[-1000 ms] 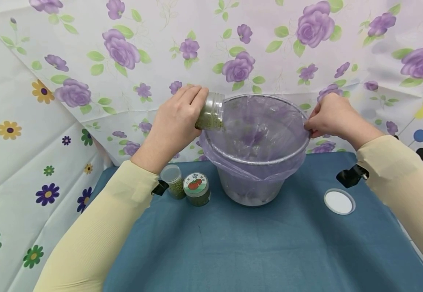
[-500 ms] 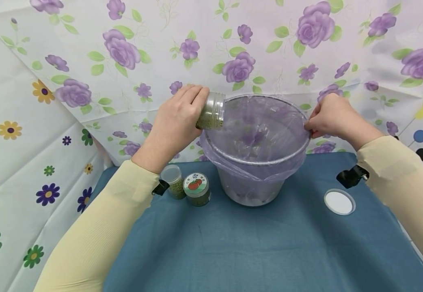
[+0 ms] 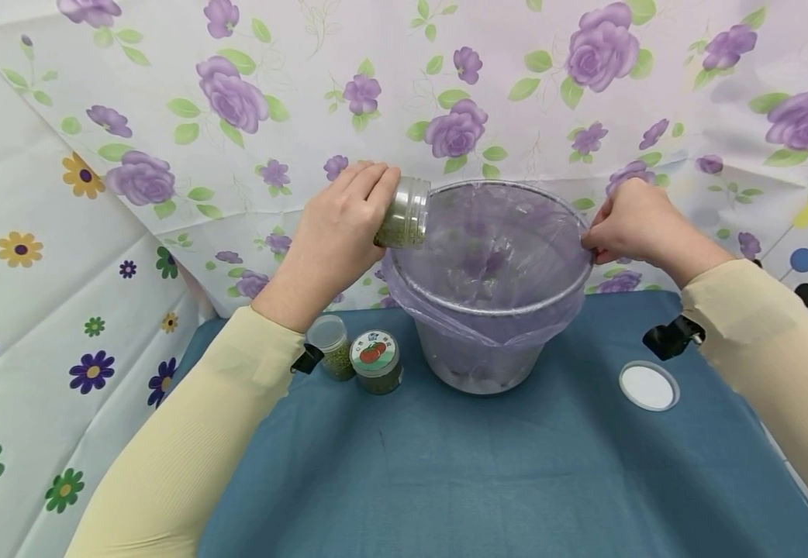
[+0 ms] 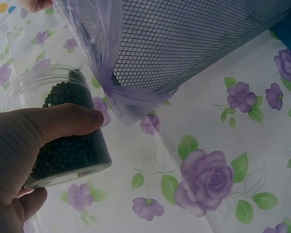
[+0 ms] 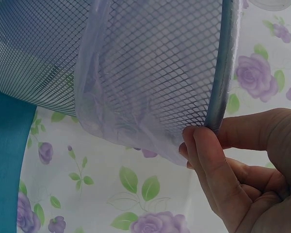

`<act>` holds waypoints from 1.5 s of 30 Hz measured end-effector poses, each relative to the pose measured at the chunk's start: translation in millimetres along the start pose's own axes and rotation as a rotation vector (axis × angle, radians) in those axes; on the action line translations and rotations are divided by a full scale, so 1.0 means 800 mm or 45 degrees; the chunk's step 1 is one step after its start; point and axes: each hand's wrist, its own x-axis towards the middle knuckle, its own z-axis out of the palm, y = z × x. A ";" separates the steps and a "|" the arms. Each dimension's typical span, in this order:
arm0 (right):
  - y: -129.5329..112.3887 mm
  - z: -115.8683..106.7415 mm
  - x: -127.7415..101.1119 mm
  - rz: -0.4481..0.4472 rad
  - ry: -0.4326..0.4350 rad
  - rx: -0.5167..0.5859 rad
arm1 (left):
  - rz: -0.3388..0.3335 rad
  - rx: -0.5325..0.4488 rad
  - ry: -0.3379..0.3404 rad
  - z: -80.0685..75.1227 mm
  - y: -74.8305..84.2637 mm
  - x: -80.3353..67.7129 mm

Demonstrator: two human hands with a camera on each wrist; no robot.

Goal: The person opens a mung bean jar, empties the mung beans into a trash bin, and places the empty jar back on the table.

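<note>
Left hand [image 3: 330, 236] grips an open jar [image 3: 404, 213] of small green beans, fingers [image 4: 63, 121] wrapped round its body. The jar lies tipped on its side, mouth right at the left rim of the mesh bin [image 3: 509, 306], which is lined with a purple bag [image 3: 491, 256]. Right hand [image 3: 630, 221] pinches the bin's right rim, fingers [image 5: 208, 160] curled over the metal edge and the bag's overhang.

Step in hand, by my read: pouring the beans into the lined bin. No beans visibly falling; the jar looks mostly full. Next move likely calls for more tilt with the mouth kept inside the rim, right hand steadying the bin so it doesn't tip.

On the blue bench [image 3: 446, 480]: two more jars just left of the bin, one lidded with a tomato label [image 3: 376, 360], one clear-capped [image 3: 329, 345]. A white lid [image 3: 648, 385] lies well right.
</note>
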 end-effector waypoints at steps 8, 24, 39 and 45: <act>0.001 0.000 -0.001 0.002 -0.003 0.007 | 0.011 0.012 -0.002 0.000 0.000 0.000; 0.001 0.000 -0.001 0.004 -0.010 0.015 | 0.031 0.006 0.005 0.002 0.003 -0.001; -0.001 0.000 -0.001 0.001 -0.006 0.000 | 0.045 0.010 0.009 0.002 0.003 -0.001; -0.001 0.000 -0.001 0.002 -0.003 -0.002 | 0.052 0.015 0.008 0.002 0.003 -0.001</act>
